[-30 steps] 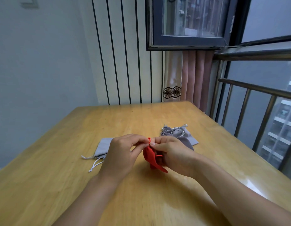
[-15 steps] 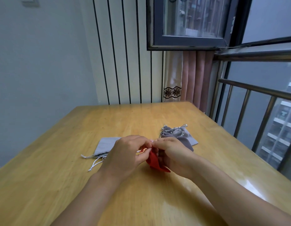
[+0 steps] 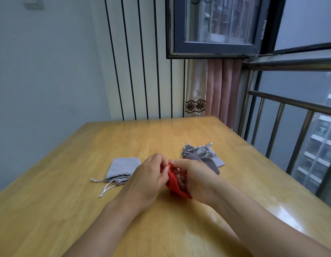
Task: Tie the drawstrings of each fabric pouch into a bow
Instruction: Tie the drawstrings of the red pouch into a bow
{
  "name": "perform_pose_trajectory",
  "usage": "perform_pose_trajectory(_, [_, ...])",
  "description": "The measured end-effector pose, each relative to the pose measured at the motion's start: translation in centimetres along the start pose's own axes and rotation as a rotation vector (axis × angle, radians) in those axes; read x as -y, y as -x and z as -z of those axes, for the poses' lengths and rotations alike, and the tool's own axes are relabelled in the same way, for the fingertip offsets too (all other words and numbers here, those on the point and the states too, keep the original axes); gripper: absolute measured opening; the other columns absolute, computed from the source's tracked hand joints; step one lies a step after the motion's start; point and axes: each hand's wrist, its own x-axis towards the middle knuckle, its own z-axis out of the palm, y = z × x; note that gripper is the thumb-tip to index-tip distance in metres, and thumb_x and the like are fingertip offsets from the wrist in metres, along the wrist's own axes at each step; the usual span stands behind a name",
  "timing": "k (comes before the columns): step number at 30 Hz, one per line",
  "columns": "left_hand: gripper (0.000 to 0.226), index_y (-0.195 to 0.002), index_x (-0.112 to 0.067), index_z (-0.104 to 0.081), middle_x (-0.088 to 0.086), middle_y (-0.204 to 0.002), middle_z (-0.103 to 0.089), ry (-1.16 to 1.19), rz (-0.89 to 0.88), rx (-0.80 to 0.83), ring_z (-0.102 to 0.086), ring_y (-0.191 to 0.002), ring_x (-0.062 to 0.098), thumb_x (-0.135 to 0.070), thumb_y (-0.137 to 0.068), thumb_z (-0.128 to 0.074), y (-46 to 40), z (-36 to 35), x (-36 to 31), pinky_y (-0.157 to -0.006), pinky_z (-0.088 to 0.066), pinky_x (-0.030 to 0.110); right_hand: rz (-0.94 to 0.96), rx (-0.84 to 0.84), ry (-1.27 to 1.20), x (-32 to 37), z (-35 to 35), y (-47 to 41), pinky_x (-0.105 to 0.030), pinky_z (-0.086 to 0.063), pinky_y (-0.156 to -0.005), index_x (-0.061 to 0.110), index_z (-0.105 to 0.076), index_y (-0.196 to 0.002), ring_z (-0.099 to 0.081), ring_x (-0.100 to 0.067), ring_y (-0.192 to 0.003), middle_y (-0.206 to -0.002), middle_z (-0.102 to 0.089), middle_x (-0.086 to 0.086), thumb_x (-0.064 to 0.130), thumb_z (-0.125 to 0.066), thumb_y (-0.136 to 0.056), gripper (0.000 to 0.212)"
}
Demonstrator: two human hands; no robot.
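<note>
Red pouch [image 3: 175,184] pinched btwn left hand [image 3: 148,179], right hand [image 3: 195,178]

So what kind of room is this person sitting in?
Probably a home, likely a flat high up by a window or enclosed balcony. A wooden table stands beside a pink curtain, and a metal railing guards glass that looks out on apartment blocks.
</note>
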Motion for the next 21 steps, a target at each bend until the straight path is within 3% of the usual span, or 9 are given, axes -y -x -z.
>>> perform_pose_trajectory(2, [0.02,-0.085,-0.036,-0.043,-0.014,-0.081,-0.055,0.036,0.05,-0.031,-0.054,-0.077,0.007,-0.023,-0.096,-0.053,0.0,-0.1,0.5,-0.065,-0.043,0.023,0.023,-0.006,0.021,0.0,0.0,0.1,-0.025,-0.042,-0.061,0.013,-0.057,-0.081,-0.046,-0.012,-0.053,-0.062,-0.051,0.0,0.015,-0.063,-0.095,0.015])
perform_pose_trajectory(6, [0.021,-0.082,-0.031,-0.045,-0.008,-0.074,-0.059,0.122,0.148,-0.075,-0.061,-0.069,0.01,-0.02,-0.096,-0.054,0.0,-0.1,1.0,-0.062,-0.052,0.034,0.078,-0.031,0.034,0.4,0.1,0.3,-0.021,-0.047,-0.048,0.012,-0.057,-0.08,-0.045,-0.014,-0.06,-0.062,-0.044,-0.002,0.011,-0.062,-0.096,0.018])
perform_pose_trajectory(9, [0.023,-0.08,-0.03,-0.046,-0.008,-0.073,-0.059,0.144,0.164,-0.107,-0.058,-0.068,0.005,-0.016,-0.097,-0.055,-0.2,-0.5,0.7,-0.059,-0.044,0.016,0.112,-0.06,0.031,0.5,0.1,0.5,-0.022,-0.05,-0.05,0.011,-0.057,-0.076,-0.046,-0.015,-0.059,-0.058,-0.043,-0.003,0.009,-0.06,-0.097,0.022])
perform_pose_trajectory(11, [0.023,-0.081,-0.03,-0.047,-0.008,-0.074,-0.06,0.168,0.179,-0.118,-0.059,-0.069,0.003,-0.016,-0.096,-0.056,-0.2,-0.6,0.6,-0.061,-0.042,0.013,0.124,-0.065,0.011,0.4,0.0,0.6,-0.023,-0.053,-0.053,0.01,-0.057,-0.074,-0.046,-0.013,-0.057,-0.059,-0.042,-0.003,0.009,-0.061,-0.098,0.024])
perform_pose_trajectory(17, [0.006,-0.093,-0.02,-0.06,0.004,-0.081,-0.074,0.5,0.289,-0.121,-0.072,-0.077,0.02,-0.014,-0.095,-0.06,0.0,-0.7,0.3,-0.074,-0.059,0.042,0.1,-0.066,-0.048,0.1,-0.4,0.5,-0.029,-0.058,-0.057,0.009,-0.058,-0.073,-0.053,-0.013,-0.055,-0.06,-0.047,-0.005,0.012,-0.06,-0.098,0.025])
perform_pose_trajectory(21, [0.008,-0.087,-0.013,-0.067,0.008,-0.08,-0.075,0.587,0.362,-0.165,-0.073,-0.076,0.02,-0.006,-0.09,-0.067,-0.2,-0.9,-0.1,-0.073,-0.06,0.04,0.08,-0.068,-0.088,0.4,-0.4,0.2,-0.027,-0.056,-0.053,0.009,-0.057,-0.073,-0.053,-0.015,-0.059,-0.064,-0.047,-0.006,0.012,-0.061,-0.098,0.025])
